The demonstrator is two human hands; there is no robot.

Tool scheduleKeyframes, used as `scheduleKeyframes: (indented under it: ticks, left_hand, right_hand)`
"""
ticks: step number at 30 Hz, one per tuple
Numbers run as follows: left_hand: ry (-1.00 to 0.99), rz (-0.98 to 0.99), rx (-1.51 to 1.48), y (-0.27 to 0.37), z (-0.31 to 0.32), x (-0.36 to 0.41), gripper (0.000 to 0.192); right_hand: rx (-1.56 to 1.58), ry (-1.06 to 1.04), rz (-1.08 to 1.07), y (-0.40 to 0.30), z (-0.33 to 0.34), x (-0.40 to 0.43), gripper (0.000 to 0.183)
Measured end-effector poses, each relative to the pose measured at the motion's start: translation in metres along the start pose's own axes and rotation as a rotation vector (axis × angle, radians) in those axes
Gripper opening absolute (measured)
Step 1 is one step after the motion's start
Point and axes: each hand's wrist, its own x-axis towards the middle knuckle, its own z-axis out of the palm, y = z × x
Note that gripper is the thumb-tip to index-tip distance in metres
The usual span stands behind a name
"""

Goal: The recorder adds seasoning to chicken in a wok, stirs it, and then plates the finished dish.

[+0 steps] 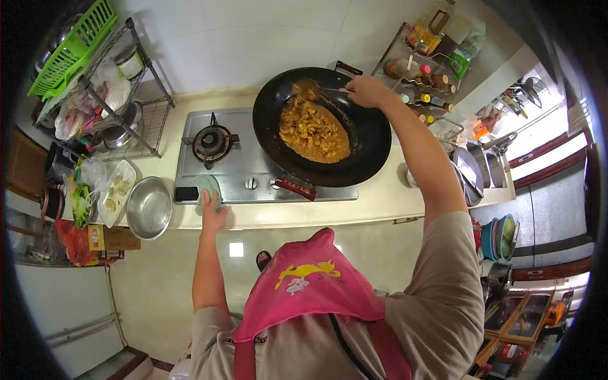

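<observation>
A large black wok (370,137) sits over the right side of the stainless-steel gas hob (232,166). In it lies a yellow-brown stew of chunky pieces in thick sauce (316,130). My right hand (368,91) grips the metal handle of a ladle (336,90) at the wok's upper right. The ladle's bowl is at the far edge of the food and coated in sauce. My left hand (213,211) is on a pale green cloth (206,183) at the hob's front left corner, its fingers over the cloth. A dark red wok handle (295,188) points toward me.
An uncovered burner (210,142) is on the left. Beside the hob stand a steel bowl (149,207) and a white dish (117,192) with pale slices. A wire rack (142,128) holds pots and bags. Several bottles (430,88) stand at right, near the sink (496,168).
</observation>
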Motion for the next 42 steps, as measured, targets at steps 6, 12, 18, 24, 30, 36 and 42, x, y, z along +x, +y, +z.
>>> scheduleKeyframes:
  ticks: [6, 12, 18, 24, 30, 36, 42]
  left_hand:
    - [-0.01, -0.012, 0.005, -0.004, -0.002, -0.004, 0.072]
    - [-0.025, -0.003, 0.051, -0.002, -0.001, -0.002, 0.077]
    - [-0.046, 0.006, 0.088, -0.006, -0.005, -0.004, 0.077]
    - [-0.11, 0.012, 0.149, 0.001, -0.01, 0.001, 0.08]
    - [-0.117, 0.057, 0.17, -0.006, -0.014, -0.005, 0.079]
    - [-0.139, 0.069, 0.196, -0.001, -0.014, 0.002, 0.079]
    - [-0.166, 0.06, 0.164, -0.006, -0.02, -0.002, 0.081]
  right_hand:
    - [-0.113, 0.017, -0.019, -0.087, 0.019, -0.079, 0.052]
    - [-0.048, 0.028, 0.071, -0.116, 0.016, -0.196, 0.06]
    - [0.108, -0.081, 0.321, -0.147, -0.042, -0.261, 0.054]
    - [0.112, -0.037, 0.396, -0.147, 0.008, -0.24, 0.048]
    - [0.182, -0.107, 0.416, -0.189, -0.046, -0.216, 0.046]
    - [0.285, 0.011, 0.329, -0.203, -0.006, -0.174, 0.04]
    - [0.817, 0.118, 0.708, -0.146, 0.006, -0.137, 0.041]
